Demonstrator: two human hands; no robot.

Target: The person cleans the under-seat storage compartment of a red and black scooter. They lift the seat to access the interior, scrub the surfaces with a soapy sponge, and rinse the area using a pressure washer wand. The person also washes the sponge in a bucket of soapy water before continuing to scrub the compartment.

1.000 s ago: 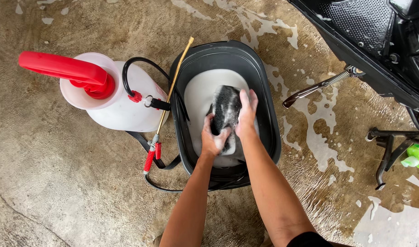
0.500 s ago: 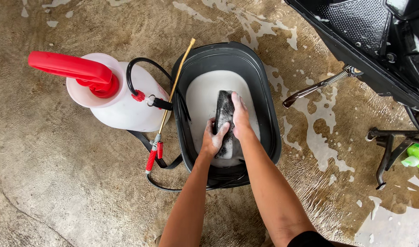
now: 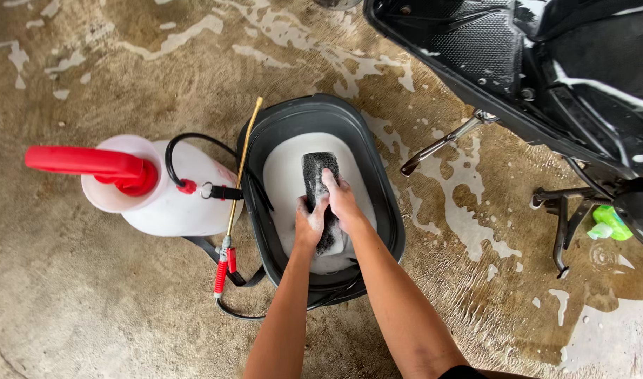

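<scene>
Head view: both hands close on a dark sponge [image 3: 320,196] standing lengthwise in the foamy water of a dark oval tub [image 3: 377,175] on the wet concrete floor [image 3: 90,309]. The left hand [image 3: 309,224] has its grip around the sponge's near left side; the right hand [image 3: 341,200] wraps over its right edge. A white pressure sprayer [image 3: 160,203] with a red handle lies just left of the tub.

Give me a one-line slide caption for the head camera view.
Both hands, left hand and right hand, grip a dark sponge over a sudsy tub.

Both hands [image 3: 328,210] squeeze dark sponge [image 3: 317,175] over tub [image 3: 388,210].
</scene>
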